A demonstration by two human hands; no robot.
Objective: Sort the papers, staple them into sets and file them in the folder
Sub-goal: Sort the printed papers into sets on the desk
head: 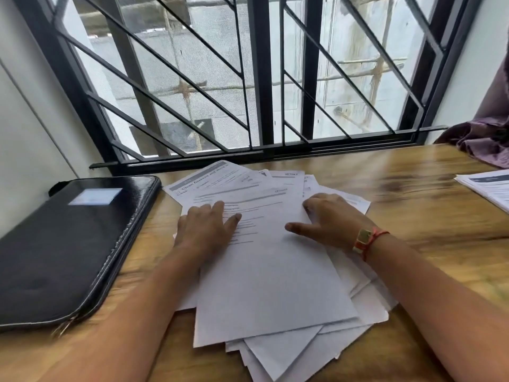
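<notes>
**Both hands on a loose pile of papers at mid-desk**

A fanned, untidy pile of papers [264, 282] lies in the middle of the wooden desk [413, 194], just below the barred window [248, 78]. The sheets overlap at different angles, and the top one is printed near its far end and blank nearer the person.

The left hand [205, 227] lies palm down on the left edge of the top sheet. Its fingers [217, 209] are straight and close together, with the thumb set apart and pointing right.

The right hand [327, 220] sits at the sheet's right edge. Its thumb is stretched out on top of the paper and its fingers [316, 202] are bent at the edge. I cannot tell whether they pinch the sheet or only rest there. A red thread bracelet [367, 241] with a gold piece circles that wrist.

A black zipped folder [68, 244] lies closed on the desk, just left of the pile. A second, neater stack of printed sheets [487, 188] sits at the right edge, well apart from the pile. Purple cloth [484, 133] is bunched in the far right corner.
</notes>
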